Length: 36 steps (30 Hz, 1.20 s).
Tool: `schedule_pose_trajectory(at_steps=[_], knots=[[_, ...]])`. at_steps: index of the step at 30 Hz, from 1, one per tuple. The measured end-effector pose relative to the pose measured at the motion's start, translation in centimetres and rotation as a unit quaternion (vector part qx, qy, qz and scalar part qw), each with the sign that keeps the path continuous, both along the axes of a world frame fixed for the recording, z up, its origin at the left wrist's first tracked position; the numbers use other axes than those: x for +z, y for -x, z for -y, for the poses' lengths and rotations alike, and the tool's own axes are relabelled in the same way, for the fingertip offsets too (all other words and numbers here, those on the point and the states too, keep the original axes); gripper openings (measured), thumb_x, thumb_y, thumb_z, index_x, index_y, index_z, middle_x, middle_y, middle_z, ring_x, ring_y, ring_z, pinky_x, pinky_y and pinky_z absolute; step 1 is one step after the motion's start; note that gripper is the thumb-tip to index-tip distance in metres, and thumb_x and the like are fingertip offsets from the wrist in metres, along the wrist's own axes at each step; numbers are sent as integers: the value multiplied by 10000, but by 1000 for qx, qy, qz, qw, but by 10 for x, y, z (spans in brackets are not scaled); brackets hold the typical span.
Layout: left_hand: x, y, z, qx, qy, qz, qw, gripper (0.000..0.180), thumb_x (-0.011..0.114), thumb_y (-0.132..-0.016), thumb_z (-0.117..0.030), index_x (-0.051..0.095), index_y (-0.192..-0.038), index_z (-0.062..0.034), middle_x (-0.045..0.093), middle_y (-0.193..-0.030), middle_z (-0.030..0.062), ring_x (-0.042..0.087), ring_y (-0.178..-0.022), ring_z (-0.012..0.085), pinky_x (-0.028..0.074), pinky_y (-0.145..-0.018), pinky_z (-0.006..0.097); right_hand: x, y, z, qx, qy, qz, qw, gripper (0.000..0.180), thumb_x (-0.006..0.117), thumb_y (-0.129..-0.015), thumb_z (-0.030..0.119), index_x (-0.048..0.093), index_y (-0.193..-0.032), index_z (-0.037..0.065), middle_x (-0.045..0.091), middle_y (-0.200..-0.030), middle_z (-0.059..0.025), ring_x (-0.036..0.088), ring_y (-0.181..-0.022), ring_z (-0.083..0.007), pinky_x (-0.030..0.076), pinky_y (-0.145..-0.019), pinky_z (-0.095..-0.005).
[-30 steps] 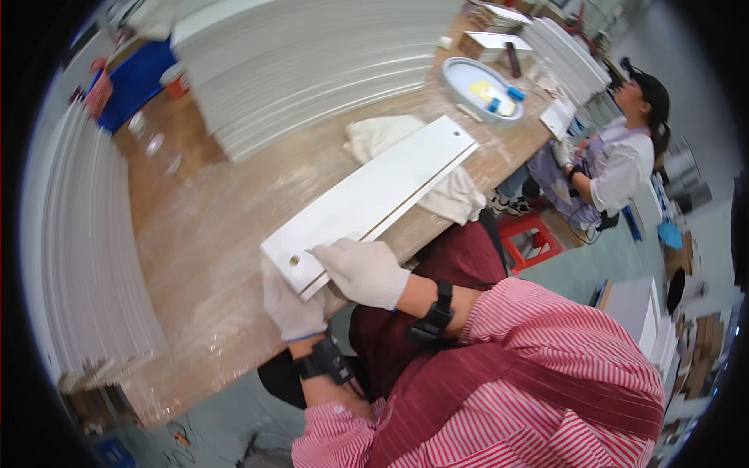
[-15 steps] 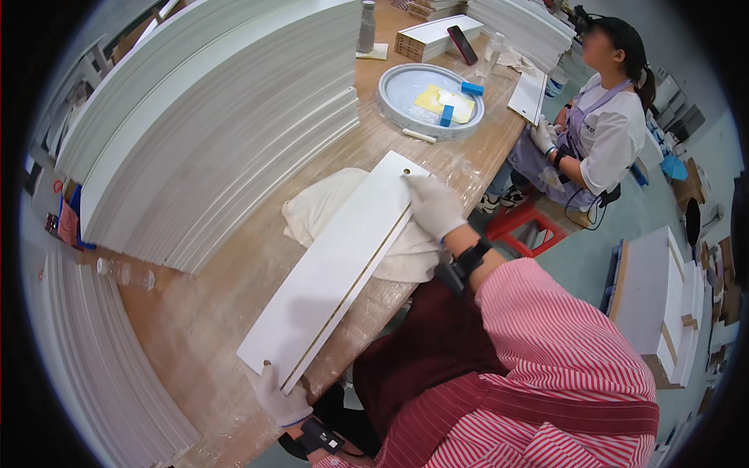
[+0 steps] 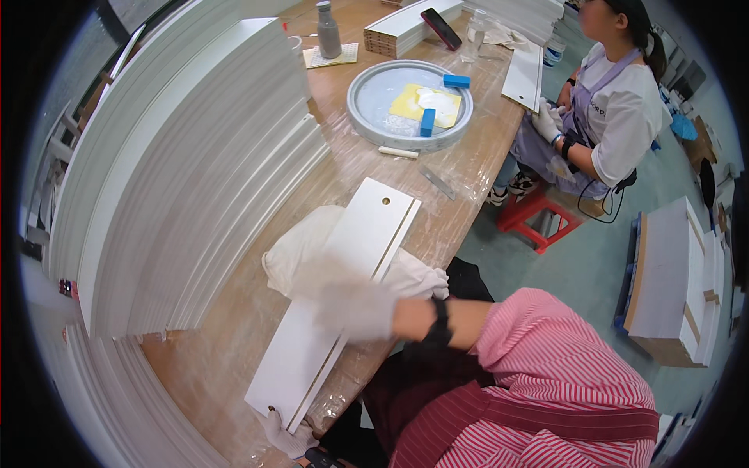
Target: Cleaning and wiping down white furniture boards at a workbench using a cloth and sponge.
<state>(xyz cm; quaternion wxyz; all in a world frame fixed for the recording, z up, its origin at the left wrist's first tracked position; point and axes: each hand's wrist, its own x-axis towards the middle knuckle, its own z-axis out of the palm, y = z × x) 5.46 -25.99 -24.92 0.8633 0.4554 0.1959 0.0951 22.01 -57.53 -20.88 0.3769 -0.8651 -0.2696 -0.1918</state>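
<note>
Grooved white board [image 3: 300, 360] by near edge of the table [image 3: 214, 386].
Left hand [image 3: 285, 435] grips its end; right hand [image 3: 343, 308] blurred over it, fingers unreadable.

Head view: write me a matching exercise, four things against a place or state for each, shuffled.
1. left hand
2. right hand
3. cream cloth
4. round grey tray

A. crumpled, partly under the white board
B. holding a yellow sheet
C. at the board's lower-left end
D. blurred, over the board's middle

Pairs: 1-C, 2-D, 3-A, 4-B
</note>
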Motion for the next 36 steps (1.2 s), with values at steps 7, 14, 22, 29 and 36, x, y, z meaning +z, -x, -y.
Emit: schedule_pose_trajectory(at_steps=[7, 14, 22, 29, 36], knots=[[-3, 3, -3, -7, -34, 45, 998, 705, 517, -963, -67, 250, -1612, -4, 463, -1532, 238, 524, -1371, 384, 475, -1147, 511, 20, -55, 31, -15, 149, -247, 957, 532, 732, -807, 328, 592, -1181, -23, 576, -1256, -232, 548, -1176, -398, 443, -1003, -516], [-20, 13, -37, -6, -98, 26, 995, 638, 512, -995, -100, 307, -1591, 6, 526, -1469, 253, 580, -1309, 373, 509, -1104, 470, -4, -69, 156, -271, 211, 25, 939, 362, 678, -856, 297, 669, -1114, 43, 670, -1154, -143, 613, -1129, -347, 454, -995, -457], [-4, 34, -77, 10, -175, -159, 972, 719, 650, -996, -254, 326, -1605, -53, 510, -1488, 196, 525, -1295, 333, 441, -1068, 489, 37, -87, 261, -318, 201, 39, 926, 590, 741, -832, 375, 620, -1332, 85, 661, -1289, -149, 578, -1253, -342, 440, -1052, -462], [67, -6, -14, 2, -334, -303, 893, 690, 639, -1012, -283, 357, -1588, -26, 504, -1510, 192, 521, -1321, 333, 441, -1075, 451, 68, -124, 274, -305, 263, -177, 898, 777, 731, -835, 519, 540, -1411, 34, 652, -1319, -217, 576, -1274, -385, 435, -1084, -467], [67, -35, 15, 76, -432, -350, 827, 518, 554, -1064, -349, 563, -1437, 11, 637, -1339, 236, 609, -1200, 334, 484, -1020, 443, 38, -154, 314, -360, 107, -122, 919, 560, 729, -846, 362, 616, -1319, 85, 713, -1151, -213, 676, -1099, -379, 521, -968, -453]])
